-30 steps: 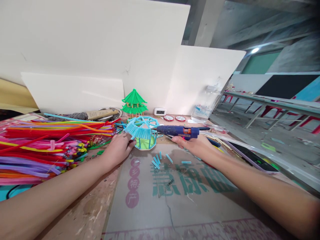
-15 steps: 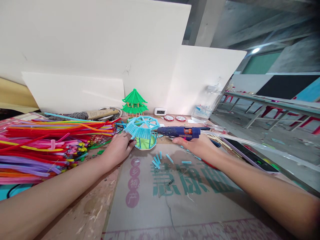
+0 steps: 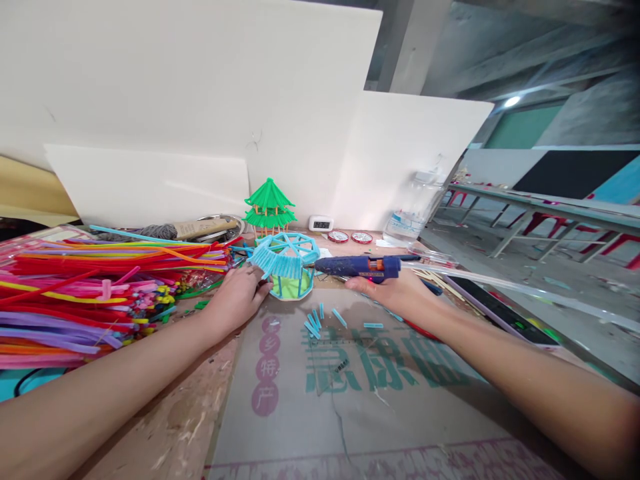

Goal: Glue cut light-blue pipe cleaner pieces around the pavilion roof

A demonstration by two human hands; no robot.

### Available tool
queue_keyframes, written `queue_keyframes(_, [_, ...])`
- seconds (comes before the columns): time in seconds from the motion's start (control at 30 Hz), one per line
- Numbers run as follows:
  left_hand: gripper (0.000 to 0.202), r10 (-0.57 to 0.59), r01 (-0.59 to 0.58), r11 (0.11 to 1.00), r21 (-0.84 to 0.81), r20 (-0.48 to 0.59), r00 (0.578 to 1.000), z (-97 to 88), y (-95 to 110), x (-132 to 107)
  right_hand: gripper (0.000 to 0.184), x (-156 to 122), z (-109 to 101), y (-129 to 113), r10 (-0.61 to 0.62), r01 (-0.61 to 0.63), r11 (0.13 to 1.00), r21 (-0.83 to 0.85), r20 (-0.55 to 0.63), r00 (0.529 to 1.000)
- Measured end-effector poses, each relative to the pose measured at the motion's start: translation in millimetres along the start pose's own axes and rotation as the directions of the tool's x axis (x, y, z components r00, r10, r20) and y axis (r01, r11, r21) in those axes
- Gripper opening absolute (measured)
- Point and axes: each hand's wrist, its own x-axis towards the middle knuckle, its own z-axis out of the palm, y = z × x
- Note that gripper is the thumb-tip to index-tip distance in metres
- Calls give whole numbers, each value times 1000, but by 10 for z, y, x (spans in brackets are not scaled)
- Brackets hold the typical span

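My left hand (image 3: 235, 300) grips the left side of a small blue pavilion model (image 3: 283, 263). Blue strips cover the front left of its roof, while the remaining roof frame shows bare spokes; its base is green. In my right hand (image 3: 395, 290) is a dark blue hot glue gun (image 3: 357, 267), its nozzle pointing left and lying at the right edge of the model's roof. Whether the tip touches the roof I cannot tell. Several short blue pipe-cleaner pieces (image 3: 313, 323) lie on the mat in front of the model.
Bundles of coloured pipe cleaners (image 3: 100, 293) fill the left side. Behind the model stand a green pagoda model (image 3: 270, 207), a small digital clock (image 3: 321, 223) and two red-rimmed round lids (image 3: 338, 237). A plastic bottle (image 3: 407, 210) and a phone (image 3: 500, 310) are at right.
The glue gun's nozzle has shifted very slightly downward at the roof's right edge. Both hands keep their hold, and the loose blue pieces stay put.
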Motion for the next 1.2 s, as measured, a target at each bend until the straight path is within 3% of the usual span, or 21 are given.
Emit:
queue_keyframes(0.2, [26,-5,5,1000,-8,-9,1000,11,-11,-1,29,-10,-15,19,10,-11,999,-38,-31,999])
queue_keyframes(0.37, [27,5,-5,1000,2,-15,1000,24,-25,3,40,-16,-53,10,37,-32,995,-93,50,998])
queue_keyframes(0.6, [26,3,-3,1000,9,-21,1000,29,-21,4,26,-10,-15,-44,89,-93,994,57,76,993])
queue_keyframes(0.83, [26,5,-5,1000,-10,-17,1000,24,-23,7,32,-27,-2,-35,104,-105,994,25,37,994])
queue_keyframes(1.03, [26,2,-3,1000,-1,-16,1000,12,-11,4,32,-15,-2,-13,71,-72,997,10,33,997])
queue_keyframes(1.2, [25,5,-5,1000,-6,-18,1000,4,-1,2,28,-6,-16,32,-28,28,1000,6,16,999])
